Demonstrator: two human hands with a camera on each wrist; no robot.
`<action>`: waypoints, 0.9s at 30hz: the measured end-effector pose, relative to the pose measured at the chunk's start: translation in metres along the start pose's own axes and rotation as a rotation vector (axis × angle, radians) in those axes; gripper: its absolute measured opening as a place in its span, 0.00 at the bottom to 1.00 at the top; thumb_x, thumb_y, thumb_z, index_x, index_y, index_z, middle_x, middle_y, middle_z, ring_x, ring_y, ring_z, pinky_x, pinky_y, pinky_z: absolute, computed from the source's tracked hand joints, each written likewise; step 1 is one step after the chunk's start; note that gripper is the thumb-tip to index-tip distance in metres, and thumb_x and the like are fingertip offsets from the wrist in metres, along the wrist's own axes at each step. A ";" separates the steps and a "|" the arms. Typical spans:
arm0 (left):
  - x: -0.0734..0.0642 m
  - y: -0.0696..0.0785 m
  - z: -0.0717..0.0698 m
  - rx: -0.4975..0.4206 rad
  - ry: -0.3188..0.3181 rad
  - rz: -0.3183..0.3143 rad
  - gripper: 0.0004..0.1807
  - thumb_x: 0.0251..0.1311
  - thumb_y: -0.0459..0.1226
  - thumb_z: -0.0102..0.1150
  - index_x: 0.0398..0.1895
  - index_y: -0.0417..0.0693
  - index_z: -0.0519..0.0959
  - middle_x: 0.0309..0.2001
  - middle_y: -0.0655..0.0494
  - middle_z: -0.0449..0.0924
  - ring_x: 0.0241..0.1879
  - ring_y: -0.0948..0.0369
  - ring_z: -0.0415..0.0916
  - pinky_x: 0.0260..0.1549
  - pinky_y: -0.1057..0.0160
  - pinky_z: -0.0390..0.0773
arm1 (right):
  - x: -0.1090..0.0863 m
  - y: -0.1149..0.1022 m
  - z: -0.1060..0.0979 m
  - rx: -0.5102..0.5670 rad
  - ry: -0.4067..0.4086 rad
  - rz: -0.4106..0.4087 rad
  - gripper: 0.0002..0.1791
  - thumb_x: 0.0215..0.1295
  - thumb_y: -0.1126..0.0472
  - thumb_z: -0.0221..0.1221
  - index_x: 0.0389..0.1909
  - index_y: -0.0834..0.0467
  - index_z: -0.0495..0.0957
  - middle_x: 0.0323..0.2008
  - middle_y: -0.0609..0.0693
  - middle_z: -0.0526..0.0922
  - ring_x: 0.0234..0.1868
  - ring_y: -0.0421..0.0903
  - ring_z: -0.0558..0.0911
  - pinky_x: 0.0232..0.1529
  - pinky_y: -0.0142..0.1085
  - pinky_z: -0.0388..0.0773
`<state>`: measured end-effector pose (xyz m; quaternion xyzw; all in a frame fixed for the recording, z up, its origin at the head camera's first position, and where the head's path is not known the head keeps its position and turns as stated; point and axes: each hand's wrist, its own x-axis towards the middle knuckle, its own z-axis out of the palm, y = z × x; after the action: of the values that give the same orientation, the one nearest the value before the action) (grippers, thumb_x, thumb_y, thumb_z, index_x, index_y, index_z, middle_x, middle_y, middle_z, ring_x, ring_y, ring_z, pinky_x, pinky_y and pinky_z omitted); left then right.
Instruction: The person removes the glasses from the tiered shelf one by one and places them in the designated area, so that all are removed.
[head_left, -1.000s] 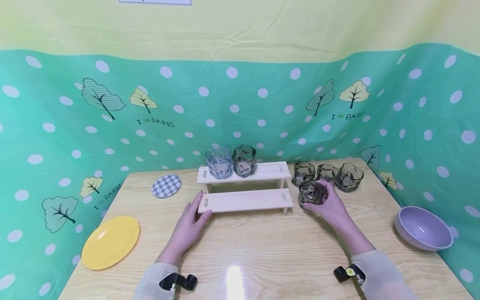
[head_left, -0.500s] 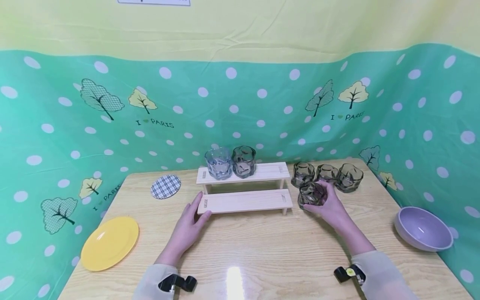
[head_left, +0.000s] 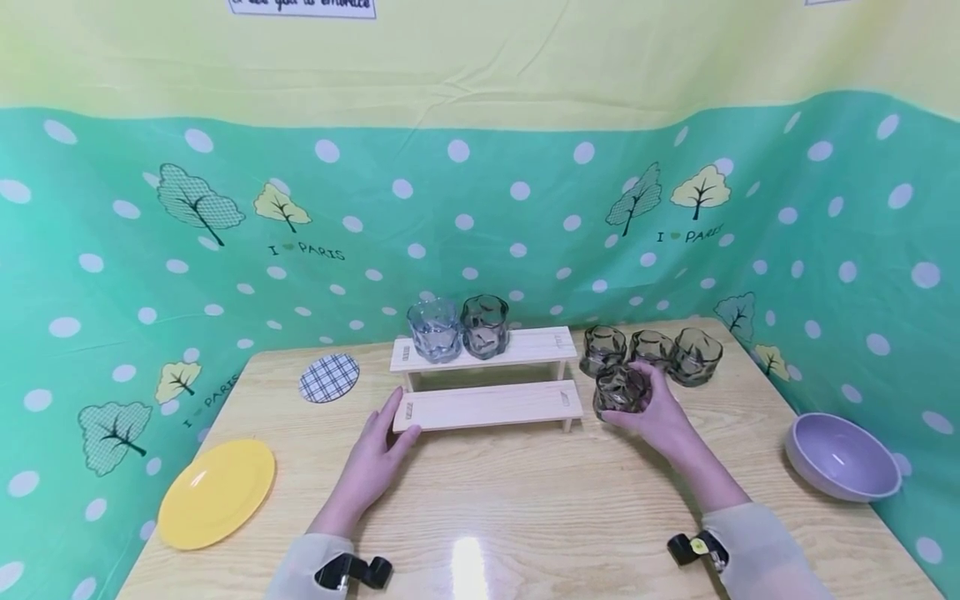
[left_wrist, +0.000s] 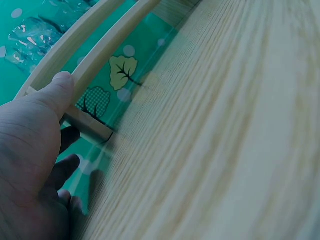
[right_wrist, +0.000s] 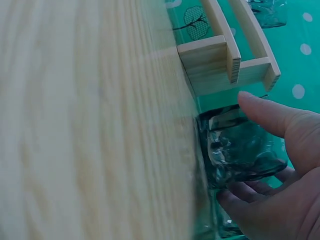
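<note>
A two-tier wooden rack (head_left: 487, 406) stands mid-table. At its left end my left hand (head_left: 372, 461) holds the lower tier, the thumb against the front edge and the forefinger at the side. In the left wrist view, the other fingers curl beneath the thumb (left_wrist: 57, 92). My right hand (head_left: 663, 421) grips a dark, wavy-sided glass (head_left: 619, 392) right of the rack, its thumb in front and fingers around the far side. The right wrist view shows this glass (right_wrist: 240, 145) between thumb and fingers, close to the tabletop. On the upper tier are a clear bluish glass (head_left: 435, 332) and a dark glass (head_left: 485, 327), side by side.
Behind the gripped glass stand three more dark glasses: one at the left (head_left: 603, 350), one partly hidden by my hand (head_left: 651, 347) and one at the right (head_left: 696, 357). A yellow plate (head_left: 217, 494), a checked coaster (head_left: 329, 378) and a purple bowl (head_left: 842, 458) lie farther out.
The head view has tilted slightly, so the whole scene sits a little lower and farther left. Both hands keep their places on the rack and the glass.
</note>
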<state>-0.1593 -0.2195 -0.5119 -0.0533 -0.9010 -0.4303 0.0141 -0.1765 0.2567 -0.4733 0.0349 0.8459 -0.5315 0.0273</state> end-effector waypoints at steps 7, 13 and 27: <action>-0.003 0.004 0.000 -0.002 0.001 -0.011 0.46 0.81 0.60 0.58 0.92 0.59 0.52 0.85 0.35 0.57 0.84 0.28 0.42 0.78 0.24 0.50 | -0.006 -0.018 -0.009 -0.084 0.021 -0.077 0.65 0.64 0.57 0.81 0.88 0.65 0.45 0.82 0.73 0.57 0.82 0.73 0.58 0.82 0.65 0.57; -0.005 0.005 0.000 -0.001 0.042 0.024 0.45 0.81 0.62 0.57 0.91 0.59 0.55 0.83 0.30 0.60 0.81 0.22 0.46 0.73 0.18 0.52 | -0.013 -0.041 -0.014 -0.064 0.044 -0.138 0.64 0.64 0.54 0.81 0.88 0.64 0.46 0.83 0.70 0.59 0.83 0.71 0.59 0.82 0.64 0.57; -0.004 0.007 -0.002 -0.005 0.005 -0.020 0.43 0.82 0.58 0.58 0.92 0.61 0.53 0.85 0.36 0.57 0.84 0.28 0.42 0.78 0.23 0.50 | -0.004 -0.100 0.017 0.047 0.009 -0.297 0.62 0.63 0.54 0.82 0.89 0.57 0.50 0.82 0.60 0.63 0.84 0.60 0.61 0.85 0.53 0.56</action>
<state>-0.1541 -0.2171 -0.5049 -0.0431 -0.9004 -0.4328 0.0120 -0.1809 0.1978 -0.3912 -0.0875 0.8293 -0.5490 -0.0562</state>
